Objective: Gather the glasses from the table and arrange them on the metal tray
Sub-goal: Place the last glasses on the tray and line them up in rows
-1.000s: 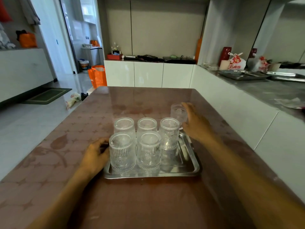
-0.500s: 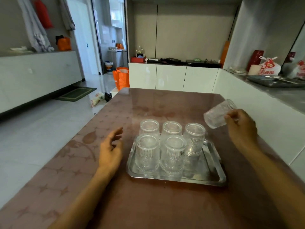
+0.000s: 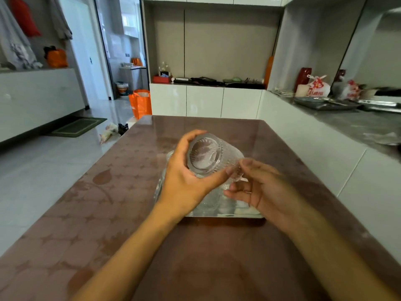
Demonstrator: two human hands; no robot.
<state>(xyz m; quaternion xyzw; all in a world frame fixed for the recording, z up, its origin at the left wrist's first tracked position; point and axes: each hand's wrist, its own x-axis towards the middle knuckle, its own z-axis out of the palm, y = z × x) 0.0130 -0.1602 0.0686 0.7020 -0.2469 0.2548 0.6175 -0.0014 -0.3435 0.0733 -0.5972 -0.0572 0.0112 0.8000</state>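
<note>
A clear ribbed glass [image 3: 211,156] lies tilted in the air above the metal tray [image 3: 225,215], its thick base turned toward me. My left hand [image 3: 184,181] wraps around its base end. My right hand [image 3: 258,187] pinches the rim end with thumb and fingertips. The tray rests on the brown patterned table [image 3: 91,203], mostly hidden behind my hands. Several upturned glasses [image 3: 209,203] stand on the tray, and only slivers of them show between my hands.
A white counter [image 3: 314,135] runs along the table's right side, with a dark tray [image 3: 323,104] and bags on it. White cabinets stand beyond the table's far edge. An orange bag [image 3: 140,103] sits on the floor at the left.
My right hand brought the lifted glass from the right side to above the tray. My left hand rose from the table and took hold of the glass's base end.
</note>
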